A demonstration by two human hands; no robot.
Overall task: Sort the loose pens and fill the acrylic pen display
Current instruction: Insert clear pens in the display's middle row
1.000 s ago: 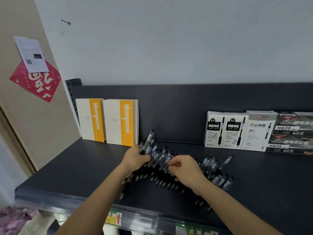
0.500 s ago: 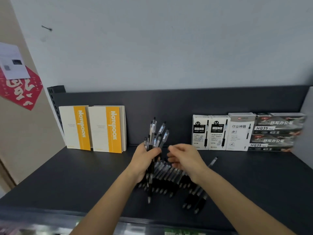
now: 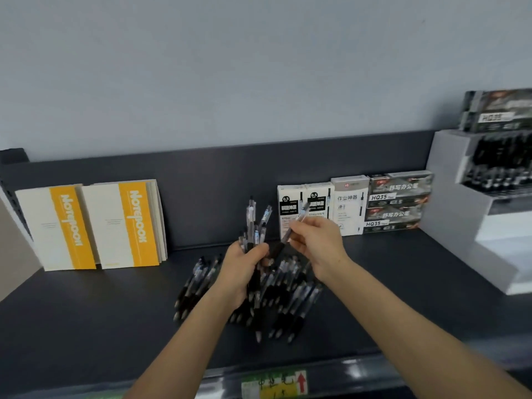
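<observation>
Above the pile of pens (image 3: 253, 295) on the dark shelf (image 3: 86, 321), the left hand (image 3: 244, 266) was closed around a bunch of pens (image 3: 254, 226) that stood up with their clicker ends on top. Just to the right of the pile, the right hand (image 3: 316, 243) pinched a single pen (image 3: 293, 226) that leaned to one side. Behind the pile and to its left stood two notebooks (image 3: 95, 226) with yellow stripes. Behind the pile and to its right stood white pen boxes (image 3: 322, 208) and dark HQ35 boxes (image 3: 398, 203). Far to the right of the pile stood the stepped pen display (image 3: 460, 214), with rows of pens in it.
</observation>
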